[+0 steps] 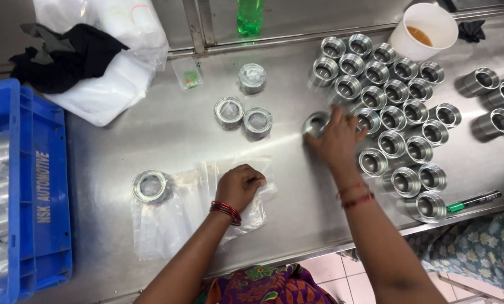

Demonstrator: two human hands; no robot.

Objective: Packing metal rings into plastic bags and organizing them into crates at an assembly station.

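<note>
Right hand [335, 138] reaches to the edge of the cluster of bare metal rings [395, 107] on the steel counter [297, 186], fingers curled round one ring [316, 124] — gripped or just being lifted, hard to say which. Left hand [239, 186] rests loosely closed on a flat stack of clear plastic bags [178, 217] near the counter's front edge, pinning or pinching the top bag; can't tell if it has actually picked one up.

Progress, judging from layout: four rings look already wrapped in plastic — three [243, 110] mid-counter, one [149, 186] lying on the bags beside the left hand. Roughly two dozen unwrapped rings stand to the right, plus a few bigger sleeves [491, 98] at far right. So early stage, most of the batch is left.

Blue crate [35, 186] at left holds more shiny parts, contents only partly in view. White cup [423, 25] and green marker [474, 201] sit near the cluster.
</note>
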